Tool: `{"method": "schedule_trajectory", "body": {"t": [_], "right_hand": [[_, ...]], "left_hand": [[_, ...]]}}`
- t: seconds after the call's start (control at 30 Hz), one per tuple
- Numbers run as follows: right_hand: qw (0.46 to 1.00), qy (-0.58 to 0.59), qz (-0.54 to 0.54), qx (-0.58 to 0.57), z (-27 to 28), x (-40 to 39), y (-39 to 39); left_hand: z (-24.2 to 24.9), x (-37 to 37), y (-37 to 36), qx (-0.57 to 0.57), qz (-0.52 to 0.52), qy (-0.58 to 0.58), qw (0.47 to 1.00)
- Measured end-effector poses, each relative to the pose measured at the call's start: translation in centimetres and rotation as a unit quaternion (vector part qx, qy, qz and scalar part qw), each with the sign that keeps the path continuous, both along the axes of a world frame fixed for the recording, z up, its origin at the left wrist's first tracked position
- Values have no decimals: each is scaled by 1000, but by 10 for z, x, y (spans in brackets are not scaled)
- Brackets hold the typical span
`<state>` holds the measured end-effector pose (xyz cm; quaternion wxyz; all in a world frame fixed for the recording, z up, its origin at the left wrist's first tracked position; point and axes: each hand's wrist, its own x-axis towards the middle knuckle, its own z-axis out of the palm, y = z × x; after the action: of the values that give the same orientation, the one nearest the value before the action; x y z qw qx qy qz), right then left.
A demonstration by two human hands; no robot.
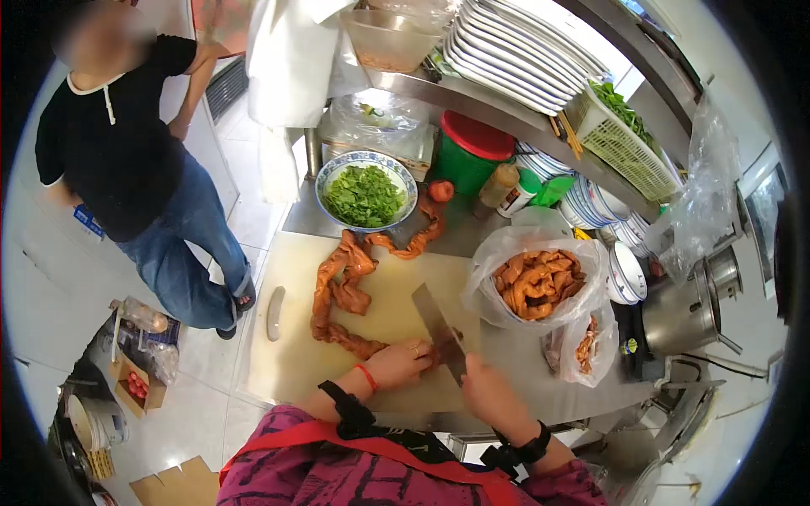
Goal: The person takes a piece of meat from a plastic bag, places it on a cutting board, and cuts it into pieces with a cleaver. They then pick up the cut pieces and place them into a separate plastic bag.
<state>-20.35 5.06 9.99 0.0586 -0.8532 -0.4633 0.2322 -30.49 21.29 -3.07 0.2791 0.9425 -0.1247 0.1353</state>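
Note:
My right hand grips a cleaver, its broad blade standing on edge over the cutting board. Just left of the blade, my left hand is closed on the end of a long reddish-brown braised intestine, its fingertips partly hidden. The intestine winds across the board toward a blue-and-white bowl of chopped green herbs. A pale curved object lies at the board's left side. Right of the board is a plastic bag filled with more brown intestine.
A smaller bag of brown pieces sits near a metal pot. Behind are a green tub with a red lid, bottles and stacked bowls. White plates fill the overhead shelf. A person stands at left.

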Motion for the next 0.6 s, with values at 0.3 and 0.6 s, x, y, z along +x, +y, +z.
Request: {"method": "schedule_trajectory", "body": {"t": [0.3,0.6], "right_hand": [[989,7,-16,145,-54,-3,16],[986,-3,-115,124,-32,-11,13]], "left_hand": [[-6,4,3,-29,-18,25,999],[13,-21,15,-11,0,-52,999]]}}
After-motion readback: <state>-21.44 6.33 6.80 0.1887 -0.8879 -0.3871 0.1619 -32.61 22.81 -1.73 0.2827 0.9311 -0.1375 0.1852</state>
